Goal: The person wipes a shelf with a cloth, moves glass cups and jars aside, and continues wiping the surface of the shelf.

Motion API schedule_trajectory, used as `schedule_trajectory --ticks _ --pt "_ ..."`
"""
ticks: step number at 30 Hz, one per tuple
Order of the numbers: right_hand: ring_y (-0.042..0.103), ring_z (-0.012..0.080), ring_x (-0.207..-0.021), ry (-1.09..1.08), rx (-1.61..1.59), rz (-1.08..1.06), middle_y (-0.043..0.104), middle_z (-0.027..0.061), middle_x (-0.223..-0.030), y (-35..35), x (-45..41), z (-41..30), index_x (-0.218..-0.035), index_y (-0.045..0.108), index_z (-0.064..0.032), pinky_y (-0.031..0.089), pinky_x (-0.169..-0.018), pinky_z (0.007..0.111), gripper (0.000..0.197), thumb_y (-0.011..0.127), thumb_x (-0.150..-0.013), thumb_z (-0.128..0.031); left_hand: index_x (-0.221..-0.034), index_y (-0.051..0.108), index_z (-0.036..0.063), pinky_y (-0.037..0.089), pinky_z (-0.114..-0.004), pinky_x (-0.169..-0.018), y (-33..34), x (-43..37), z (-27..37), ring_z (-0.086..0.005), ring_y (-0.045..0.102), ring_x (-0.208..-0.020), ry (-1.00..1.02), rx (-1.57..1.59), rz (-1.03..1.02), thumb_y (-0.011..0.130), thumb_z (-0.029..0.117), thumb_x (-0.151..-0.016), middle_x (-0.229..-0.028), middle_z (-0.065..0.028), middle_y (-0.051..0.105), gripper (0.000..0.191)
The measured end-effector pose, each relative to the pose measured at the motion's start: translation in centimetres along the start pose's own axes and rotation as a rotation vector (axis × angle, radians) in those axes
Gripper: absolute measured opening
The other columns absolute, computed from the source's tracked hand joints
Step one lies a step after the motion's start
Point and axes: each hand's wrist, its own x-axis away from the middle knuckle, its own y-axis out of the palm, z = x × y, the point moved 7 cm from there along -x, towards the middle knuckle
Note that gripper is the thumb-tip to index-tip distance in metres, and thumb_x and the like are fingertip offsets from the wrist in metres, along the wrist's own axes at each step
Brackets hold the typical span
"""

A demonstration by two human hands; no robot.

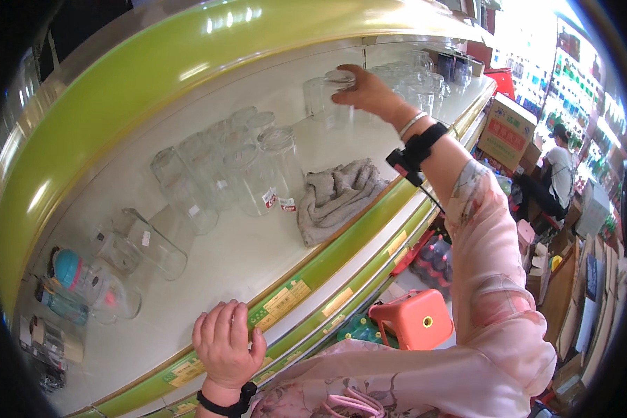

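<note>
My right hand (368, 91) reaches to the back of a white shelf (240, 251), its thumb and fingers around the top of a clear drinking glass (339, 79). A clear glass mug (316, 99) stands close beside it. Nearer the front edge lies a crumpled grey cloth (339, 196). Several tall clear glasses (251, 180) stand grouped left of the cloth, some with small stickers. My left hand (227, 339) rests on the shelf's green front edge, holding nothing, thumb apart from the fingers.
Farther right along the shelf stand more glass mugs (423, 96). At the left are a square glass vase (151, 243) and a bottle with a turquoise lid (68, 267). Below the shelf is an orange stool (415, 318). A person (559, 167) sits near a cardboard box (507, 130).
</note>
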Motion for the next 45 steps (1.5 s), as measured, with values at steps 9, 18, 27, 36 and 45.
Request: schedule_trajectory --ticks 9,18,27,36,45 --pt "0.061 0.0293 -0.101 0.117 0.106 0.129 0.062 0.0203 -0.108 -4.7 -0.9 6.8 -0.128 0.047 0.0003 0.049 -0.085 0.032 0.075 0.078 -0.066 -0.028 -0.111 0.054 0.0018 0.038 -0.048 -0.092 0.1 0.1 0.0 -0.0322 0.055 -0.100 0.009 -0.017 0.014 0.056 0.023 -0.077 -0.108 -0.0136 0.058 0.040" --pt "0.061 0.0295 -0.100 0.220 0.168 0.093 0.062 0.0205 -0.109 -3.9 -1.6 8.2 -0.128 0.047 0.0000 0.049 -0.085 0.033 0.076 0.077 -0.065 -0.030 -0.112 0.054 0.0020 0.037 -0.048 -0.094 0.2 0.2 0.0 -0.0326 0.054 -0.101 -0.010 -0.040 -0.008 0.056 0.023 -0.076 -0.108 -0.0139 0.058 0.041" --pt "0.060 0.0320 -0.102 0.209 0.251 0.030 0.061 0.0223 -0.111 -2.8 -3.6 10.5 -0.131 0.043 0.0004 0.048 -0.088 0.035 0.082 0.076 -0.065 -0.037 -0.112 0.054 0.0025 0.037 -0.048 -0.093 0.2 0.1 0.1 -0.0323 0.054 -0.101 -0.027 -0.040 -0.017 0.056 0.022 -0.076 -0.108 -0.0137 0.058 0.041" --pt "0.058 0.0342 -0.107 0.209 0.294 0.005 0.059 0.0244 -0.114 -2.7 -3.9 10.4 -0.134 0.040 0.0014 0.046 -0.092 0.036 0.088 0.075 -0.065 -0.041 -0.112 0.053 0.0017 0.037 -0.049 -0.093 0.2 0.1 0.2 -0.0334 0.055 -0.100 -0.010 -0.032 0.000 0.056 0.022 -0.076 -0.108 -0.0146 0.058 0.042" --pt "0.056 0.0358 -0.111 0.171 0.212 0.079 0.058 0.0269 -0.115 -4.9 -2.6 10.6 -0.135 0.038 0.0003 0.045 -0.094 0.037 0.088 0.074 -0.068 -0.044 -0.112 0.054 0.0002 0.038 -0.049 -0.093 0.2 0.2 0.1 -0.0344 0.054 -0.101 -0.007 -0.049 -0.011 0.053 0.023 -0.078 -0.108 -0.0157 0.058 0.041"
